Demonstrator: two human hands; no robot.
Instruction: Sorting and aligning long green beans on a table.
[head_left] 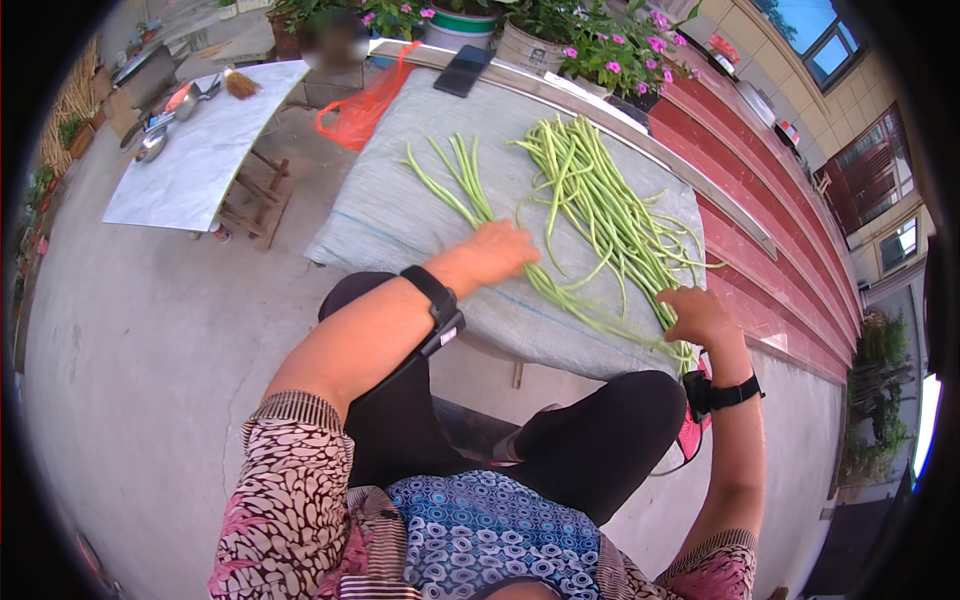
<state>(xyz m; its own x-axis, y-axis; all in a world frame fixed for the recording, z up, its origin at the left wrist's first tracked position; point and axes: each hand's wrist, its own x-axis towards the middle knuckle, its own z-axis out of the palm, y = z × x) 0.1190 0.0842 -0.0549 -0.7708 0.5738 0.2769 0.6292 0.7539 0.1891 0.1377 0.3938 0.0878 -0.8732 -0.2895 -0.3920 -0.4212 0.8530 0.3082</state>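
Note:
A small bunch of green long beans runs under and through my left hand, whose fingers are closed round it. Its lower ends trail toward the right and are smeared by motion. To the right lies a larger heap of long beans, spread lengthwise over a grey woven sheet on a low table. My right hand hovers by the heap's near ends at the table's right edge. Its thumb and fingers are apart in a curve, with nothing visible gripped between them.
A black phone lies at the sheet's far edge, beside a red plastic bag. Potted flowering plants stand behind. Red steps rise at the right. A white-topped table with bowls and a brush stands at the left.

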